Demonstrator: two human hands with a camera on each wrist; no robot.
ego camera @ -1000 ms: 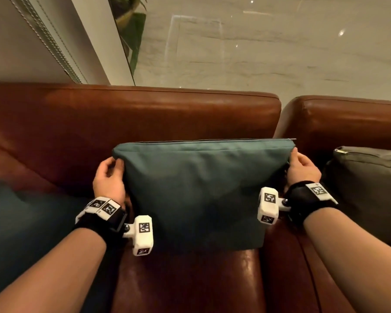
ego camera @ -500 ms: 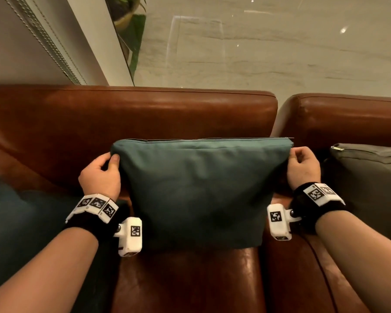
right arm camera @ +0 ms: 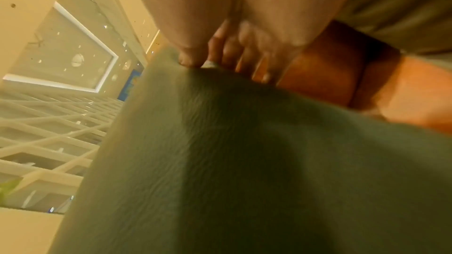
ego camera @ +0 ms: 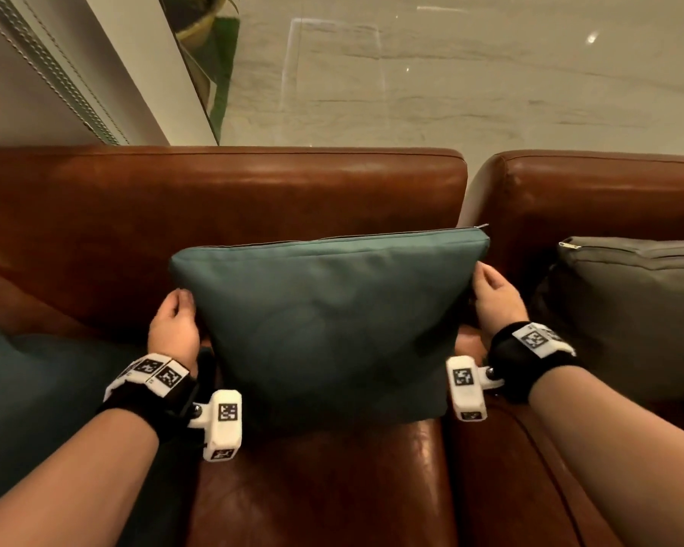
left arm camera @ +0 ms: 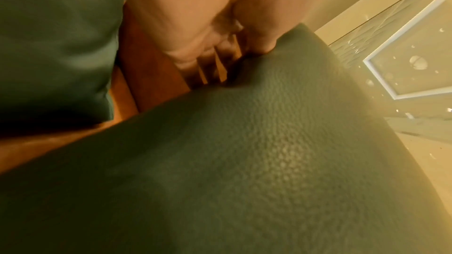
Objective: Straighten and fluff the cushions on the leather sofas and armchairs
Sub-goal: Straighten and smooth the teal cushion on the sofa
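Observation:
A teal cushion point(ego camera: 332, 325) stands upright on the brown leather sofa point(ego camera: 214, 199), leaning against its backrest. My left hand point(ego camera: 180, 309) grips the cushion's left edge a little below the top corner. The left wrist view shows the thumb on the cushion point(left arm camera: 244, 161) front and the left hand point(left arm camera: 215, 45) fingers curled behind it. My right hand point(ego camera: 484, 284) holds the right edge the same way. In the right wrist view the right hand point(right arm camera: 215, 51) pinches the cushion point(right arm camera: 220, 161) between thumb and fingers.
A grey cushion point(ego camera: 640, 309) with a zip leans in the neighbouring leather armchair point(ego camera: 609, 191) at the right. Another dark teal cushion point(ego camera: 36, 388) lies on the sofa seat at the left. Behind the backrests are a pale marble floor, a white wall and a potted plant point(ego camera: 206, 29).
Both hands have slid from the cushion's top corners a little way down its side edges. The cushion still stands upright against the backrest.

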